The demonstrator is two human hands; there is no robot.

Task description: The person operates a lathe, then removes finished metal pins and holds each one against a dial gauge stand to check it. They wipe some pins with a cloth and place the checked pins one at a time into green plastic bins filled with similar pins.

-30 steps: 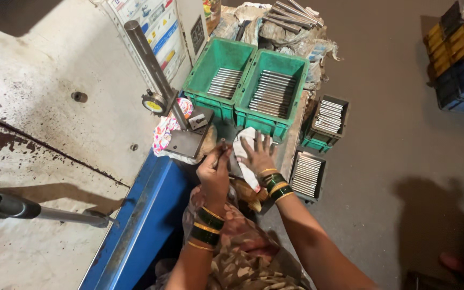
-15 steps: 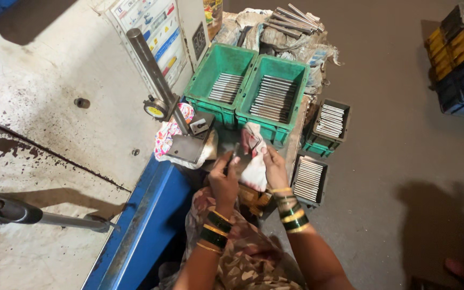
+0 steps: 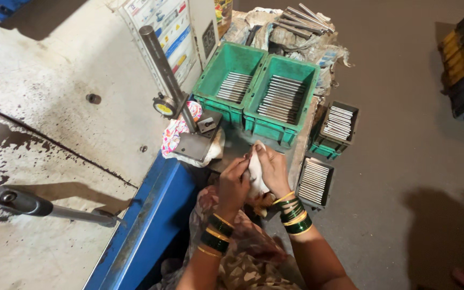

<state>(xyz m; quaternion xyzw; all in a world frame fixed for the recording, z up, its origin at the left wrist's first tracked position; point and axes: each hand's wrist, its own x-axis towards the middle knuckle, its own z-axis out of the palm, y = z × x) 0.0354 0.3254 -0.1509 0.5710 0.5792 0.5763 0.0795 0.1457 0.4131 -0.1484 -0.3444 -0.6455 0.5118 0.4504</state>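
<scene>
**Wiping with the white rag, lower centre of frame**

White rag bunched between left hand and right hand, both closed on it together; any part inside hidden. Green bins of metal strips above; dial gauge stand to upper left. Wiping step likely; next needs a firm, turning grip.

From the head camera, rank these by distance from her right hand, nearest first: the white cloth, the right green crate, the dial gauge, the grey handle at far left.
1. white cloth, held in right hand.
2. right green crate, just above.
3. dial gauge, upper left.
4. grey handle, far left.
</scene>
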